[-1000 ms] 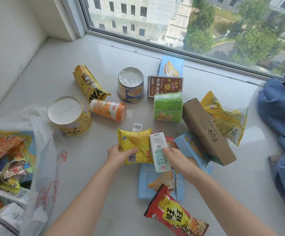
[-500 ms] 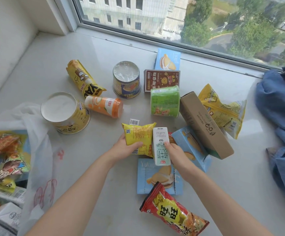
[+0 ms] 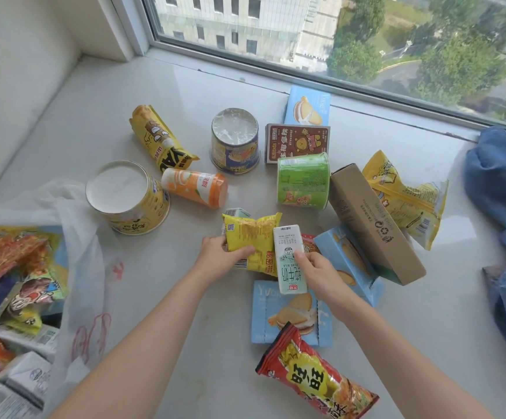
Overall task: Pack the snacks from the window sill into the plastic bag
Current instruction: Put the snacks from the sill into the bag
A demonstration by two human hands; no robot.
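Your left hand (image 3: 215, 257) pinches the yellow packet (image 3: 253, 240), half hiding a carton behind it; your right hand (image 3: 316, 272) grips the milk carton (image 3: 289, 261) alongside.

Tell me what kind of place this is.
Probably an upper-floor room: a wide pale stone window sill below a large glass window overlooking buildings and trees, with crumpled blue fabric alongside.

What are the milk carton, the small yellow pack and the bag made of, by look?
Milk carton: likely coated paperboard, matte, crisp folded edges. Small yellow pack: glossy plastic film, crinkled with a crimped end seam. Plastic bag: thin translucent white film, limp and wrinkled.
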